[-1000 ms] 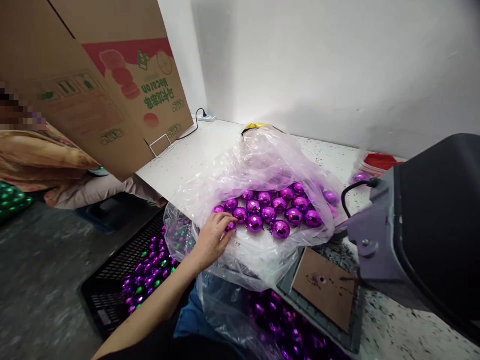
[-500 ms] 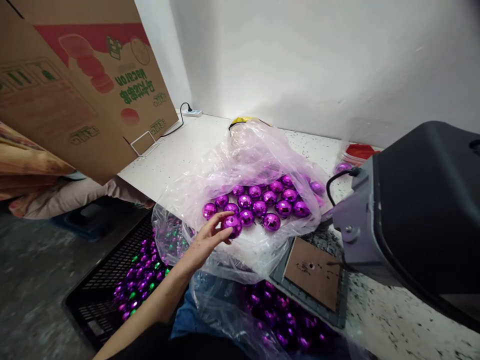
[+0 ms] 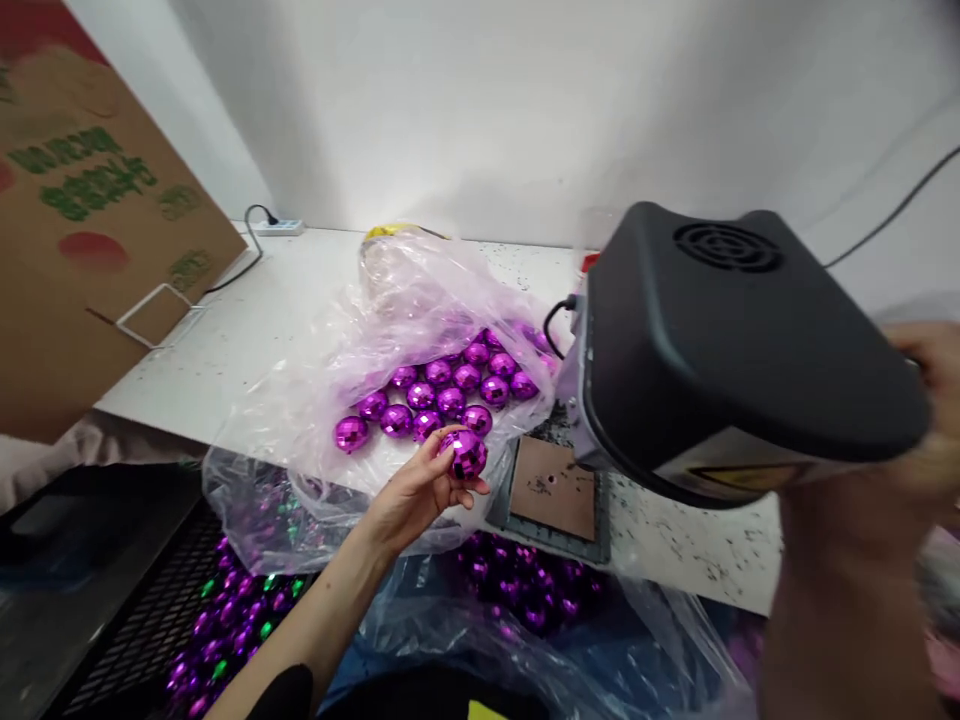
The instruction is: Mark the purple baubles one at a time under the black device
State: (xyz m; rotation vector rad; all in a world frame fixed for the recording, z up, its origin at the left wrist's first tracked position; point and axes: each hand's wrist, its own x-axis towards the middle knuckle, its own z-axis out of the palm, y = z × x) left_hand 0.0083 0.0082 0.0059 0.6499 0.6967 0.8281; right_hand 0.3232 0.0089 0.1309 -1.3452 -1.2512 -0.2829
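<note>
My left hand [image 3: 420, 488] pinches a shiny purple faceted ball [image 3: 468, 456] between thumb and fingers, raised in front of the bag mouth. Behind it, several more purple faceted balls [image 3: 450, 402] lie in and before a clear plastic bag [image 3: 315, 385] on the white table. Just right of the held ball is a brown square board [image 3: 555, 490] with a small hole, on a dark base plate. Over the right side stands a black machine housing [image 3: 720, 330] with a vent. My right hand [image 3: 934, 375] is at the housing's far right side, blurred and partly hidden, so its fingers cannot be made out.
On the left, a printed cardboard box [image 3: 90, 240] leans beside a wire stand [image 3: 157, 310]. A power strip [image 3: 285, 228] lies by the wall. Below the table edge are a black crate [image 3: 127, 610] of purple and green pieces and another heap of purple balls [image 3: 517, 585].
My left hand has lifted the purple ball off the table. My view has swung right, and my right arm has come into sight beside the machine.
</note>
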